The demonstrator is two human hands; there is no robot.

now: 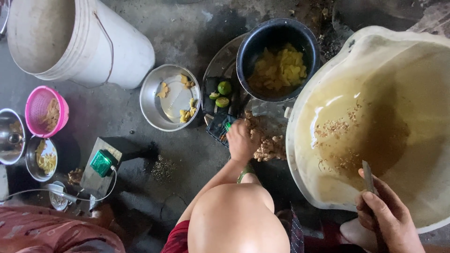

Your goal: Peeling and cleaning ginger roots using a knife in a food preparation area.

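While both hands worked near the floor, the scene counted out like this:

Left hand: the left hand [242,139] reached down past a bare knee, its fingers curled onto 1 pile of ginger root [269,148]; whether they had closed on a piece could not be told.

Right hand: the right hand [393,219] was clamped around the handle of 1 knife [368,177], blade pointing up over the basin rim.

Ginger: the pile lay on the floor between the black bowl and the basin, touching the left hand.

Basin: 1 large pale basin [300,154] held cloudy yellowish water with floating peel scraps.

Black bowl: 1 black bowl [248,47] held yellow peeled pieces in water.

Metal bowl: 1 round steel bowl [151,100] held a few yellow pieces.

Limes: 3 green limes [224,87] sat on a dark tray just beside the black bowl.

Bucket: 1 white bucket [126,51] lay tilted at upper left.

Strainer: 1 pink strainer [63,110] held shreds.

Green box: 1 small green box [101,162] rested on a wooden block.
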